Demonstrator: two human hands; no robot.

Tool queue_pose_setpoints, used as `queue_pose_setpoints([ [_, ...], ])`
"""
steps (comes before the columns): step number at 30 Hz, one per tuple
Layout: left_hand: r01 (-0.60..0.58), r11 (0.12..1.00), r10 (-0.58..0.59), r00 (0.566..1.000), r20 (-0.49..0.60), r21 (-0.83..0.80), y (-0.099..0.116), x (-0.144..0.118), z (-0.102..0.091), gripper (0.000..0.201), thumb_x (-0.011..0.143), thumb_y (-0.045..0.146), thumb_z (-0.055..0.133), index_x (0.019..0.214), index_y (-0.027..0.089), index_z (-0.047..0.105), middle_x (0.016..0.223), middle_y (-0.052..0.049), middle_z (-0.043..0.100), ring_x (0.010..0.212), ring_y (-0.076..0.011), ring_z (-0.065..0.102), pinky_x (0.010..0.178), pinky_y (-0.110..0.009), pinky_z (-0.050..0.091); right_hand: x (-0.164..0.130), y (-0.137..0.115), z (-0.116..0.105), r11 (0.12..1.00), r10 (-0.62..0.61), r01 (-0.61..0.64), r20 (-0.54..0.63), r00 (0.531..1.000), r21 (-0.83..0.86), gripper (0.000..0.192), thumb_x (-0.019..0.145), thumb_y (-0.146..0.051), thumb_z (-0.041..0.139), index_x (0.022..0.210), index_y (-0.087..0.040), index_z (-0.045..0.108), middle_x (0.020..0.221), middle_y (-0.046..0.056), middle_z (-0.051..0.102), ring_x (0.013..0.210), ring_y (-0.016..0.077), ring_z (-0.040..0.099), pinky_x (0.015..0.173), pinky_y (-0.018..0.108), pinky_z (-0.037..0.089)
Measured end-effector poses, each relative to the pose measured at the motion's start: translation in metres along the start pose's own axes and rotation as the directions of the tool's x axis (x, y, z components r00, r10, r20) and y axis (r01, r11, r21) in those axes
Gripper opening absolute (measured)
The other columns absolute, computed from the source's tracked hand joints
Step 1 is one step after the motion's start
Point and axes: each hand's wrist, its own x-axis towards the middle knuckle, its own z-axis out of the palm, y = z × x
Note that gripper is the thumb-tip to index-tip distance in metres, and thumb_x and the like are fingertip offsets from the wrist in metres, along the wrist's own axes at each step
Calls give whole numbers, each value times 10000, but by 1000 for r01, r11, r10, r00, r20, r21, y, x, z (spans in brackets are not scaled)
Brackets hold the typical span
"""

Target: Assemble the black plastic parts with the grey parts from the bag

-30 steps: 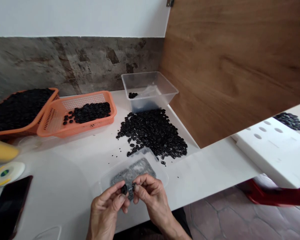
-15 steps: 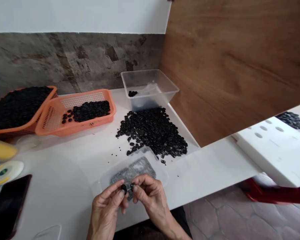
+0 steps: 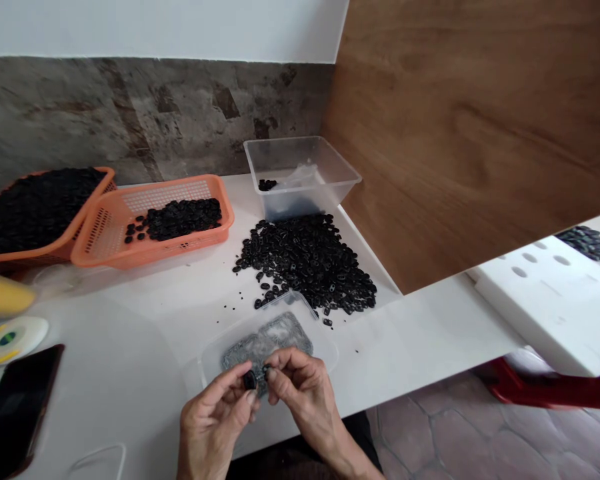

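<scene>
Between the thumb and fingers of my left hand is a small black oval piece. My right hand pinches another tiny dark part close beside it; its exact kind is too small to make out. Both hands hover over the near edge of a shallow clear plastic tray, which holds a mass of small grey metallic bits. Just beyond the tray, a heap of black oval pieces with holes spreads over the white table.
An orange basket with black pieces stands at left, beside a fuller basket. Behind the heap is a clear bin. A brown wooden panel rises at right. A phone and tape roll lie left.
The black oval piece in my left hand has turned, and my left thumb has dropped slightly away from it. My right hand has barely moved. The view has shifted a little.
</scene>
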Motion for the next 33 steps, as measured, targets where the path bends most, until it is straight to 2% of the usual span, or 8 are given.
queue_pose_setpoints([
  [15,-121,987,120,993,21,110,5,0,2,253,713,208,755,959,267,771,622,21,692,517,-85,637,545,-120,540,1,1,0,1000,7,-7,19,1000,7,200,810,-313,695,809,-123,636,583,-25,552,484,52,503,522,169,423],
  [22,-153,969,158,987,-13,193,7,0,4,283,651,197,784,932,219,779,590,10,692,482,-101,630,500,-131,540,-1,0,2,1000,3,-3,-9,1000,-29,200,816,-317,684,795,-125,632,615,-17,567,498,61,525,524,177,438],
  [27,-156,967,165,986,-29,199,9,0,7,275,648,196,783,923,213,782,619,4,695,487,-105,630,499,-143,545,-2,0,4,1000,4,-4,28,1000,6,168,823,-294,684,803,-135,633,602,-18,583,506,65,544,535,177,455],
  [33,-173,965,176,984,-1,197,8,-1,6,268,668,195,776,933,233,782,602,8,692,493,-103,630,497,-134,539,1,1,3,993,46,-54,70,996,105,216,789,-323,724,799,-123,640,565,-21,580,481,60,536,525,175,462],
])
